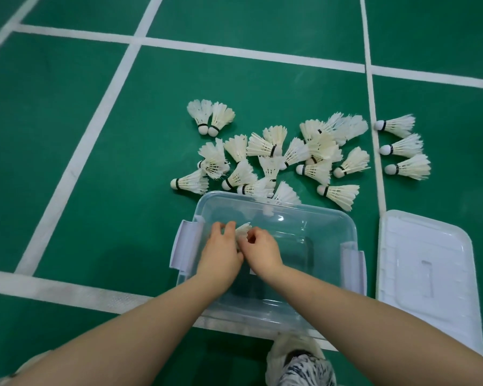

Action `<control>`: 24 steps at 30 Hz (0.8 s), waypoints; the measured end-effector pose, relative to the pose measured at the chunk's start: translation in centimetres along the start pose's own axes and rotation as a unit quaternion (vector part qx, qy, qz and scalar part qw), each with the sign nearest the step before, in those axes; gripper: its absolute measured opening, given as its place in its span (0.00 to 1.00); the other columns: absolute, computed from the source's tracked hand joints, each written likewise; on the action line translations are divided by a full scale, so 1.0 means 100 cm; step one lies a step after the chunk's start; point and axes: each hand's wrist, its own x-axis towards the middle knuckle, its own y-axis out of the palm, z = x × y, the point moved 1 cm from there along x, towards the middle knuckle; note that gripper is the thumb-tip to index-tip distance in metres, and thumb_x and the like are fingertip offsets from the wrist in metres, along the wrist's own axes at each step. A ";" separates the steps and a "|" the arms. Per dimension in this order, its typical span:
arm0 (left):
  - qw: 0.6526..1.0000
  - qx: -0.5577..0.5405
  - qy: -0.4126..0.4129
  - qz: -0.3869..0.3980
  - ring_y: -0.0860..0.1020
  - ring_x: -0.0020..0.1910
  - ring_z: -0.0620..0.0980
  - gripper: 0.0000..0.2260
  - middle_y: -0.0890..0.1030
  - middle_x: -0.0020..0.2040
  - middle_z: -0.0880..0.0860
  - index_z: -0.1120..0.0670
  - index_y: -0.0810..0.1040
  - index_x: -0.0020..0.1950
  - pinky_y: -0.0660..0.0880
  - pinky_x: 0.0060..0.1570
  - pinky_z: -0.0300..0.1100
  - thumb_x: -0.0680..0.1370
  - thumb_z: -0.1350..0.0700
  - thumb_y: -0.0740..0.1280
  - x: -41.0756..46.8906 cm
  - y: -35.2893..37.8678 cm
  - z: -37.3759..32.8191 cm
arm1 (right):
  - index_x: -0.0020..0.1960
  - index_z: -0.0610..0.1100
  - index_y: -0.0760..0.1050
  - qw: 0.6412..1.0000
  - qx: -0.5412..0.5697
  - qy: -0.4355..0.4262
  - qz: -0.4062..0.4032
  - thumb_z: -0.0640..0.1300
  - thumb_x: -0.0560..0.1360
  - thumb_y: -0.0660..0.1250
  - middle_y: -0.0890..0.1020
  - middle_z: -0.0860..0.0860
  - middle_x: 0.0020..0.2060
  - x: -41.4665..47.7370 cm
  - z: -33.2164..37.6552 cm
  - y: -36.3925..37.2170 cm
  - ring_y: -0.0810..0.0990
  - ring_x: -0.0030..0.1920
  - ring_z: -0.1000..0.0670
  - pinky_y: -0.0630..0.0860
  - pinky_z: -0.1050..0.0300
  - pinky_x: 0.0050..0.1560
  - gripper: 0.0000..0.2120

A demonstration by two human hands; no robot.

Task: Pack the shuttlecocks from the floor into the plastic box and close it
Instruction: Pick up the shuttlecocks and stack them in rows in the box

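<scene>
Shoe (299,363), patterned black and white, sits bottom centre, just beside the near edge of the plastic box (318,227). Both bare forearms reach in from the bottom over the box. Left hand (221,254) and right hand (261,247) meet over the box's left half, touching each other. Both have fingers curled round a held shuttlecock (241,231) between them. Only its white feathers show, the cork is hidden, and I can't tell whether it's one or several. Left grip is plain. Right looks like a pinch on the same feathers, less clear. Box is clear and open, on the green court floor (67,107), with white latch flaps hanging out on the left (184,246) and right (354,268) sides. Can't see anything else inside besides what the hands hold. Lid (424,274), white, lies flat on the floor just right of the box, apart from it. Main shuttlecock pile (276,157) is on the floor right behind the box's far wall, with the nearest ones touching or nearly touching the rim. Separate pair (209,117) lies further back left, corks toward the camera. Three more (399,147) are stacked in a column right of a white court line (374,135), corks pointing left.
</scene>
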 end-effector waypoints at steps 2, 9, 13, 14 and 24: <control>1.000 -0.019 -0.009 -0.006 0.75 0.58 0.57 0.25 0.60 0.70 0.58 0.56 0.62 0.70 0.71 0.56 0.45 0.75 0.63 0.64 0.001 0.002 0.002 | 0.41 0.42 0.74 1.000 0.017 0.007 0.000 0.46 0.76 0.63 0.78 0.42 0.45 0.002 0.002 0.004 0.75 0.47 0.44 0.67 0.56 0.44 0.09; 0.999 -0.033 -0.007 0.016 0.77 0.53 0.57 0.21 0.62 0.68 0.58 0.56 0.65 0.67 0.73 0.56 0.45 0.75 0.64 0.62 0.006 0.006 0.005 | 0.53 0.40 0.77 0.999 0.030 0.016 0.000 0.47 0.75 0.63 0.78 0.41 0.52 0.004 0.004 0.008 0.76 0.55 0.42 0.71 0.55 0.52 0.13; 1.000 -0.014 0.003 0.027 0.77 0.49 0.57 0.19 0.64 0.65 0.59 0.56 0.64 0.67 0.73 0.53 0.45 0.77 0.61 0.60 0.004 0.007 0.003 | 0.51 0.42 0.77 0.999 0.038 0.017 -0.016 0.49 0.74 0.63 0.79 0.43 0.51 -0.001 0.002 0.008 0.76 0.55 0.43 0.72 0.55 0.52 0.12; 1.000 -0.008 0.004 0.028 0.77 0.49 0.57 0.19 0.64 0.65 0.59 0.56 0.63 0.68 0.73 0.54 0.45 0.77 0.60 0.60 0.003 0.007 0.003 | 0.52 0.43 0.77 0.999 0.036 0.018 -0.024 0.50 0.73 0.64 0.79 0.44 0.52 -0.004 0.002 0.008 0.76 0.56 0.43 0.72 0.54 0.55 0.13; 0.988 -0.050 0.119 -0.083 0.72 0.60 0.51 0.20 0.68 0.68 0.55 0.56 0.66 0.69 0.67 0.56 0.39 0.77 0.62 0.60 -0.022 -0.017 -0.032 | 0.53 0.45 0.73 0.991 0.102 -0.028 -0.081 0.41 0.74 0.62 0.77 0.48 0.52 -0.046 0.019 -0.027 0.74 0.56 0.47 0.70 0.54 0.58 0.09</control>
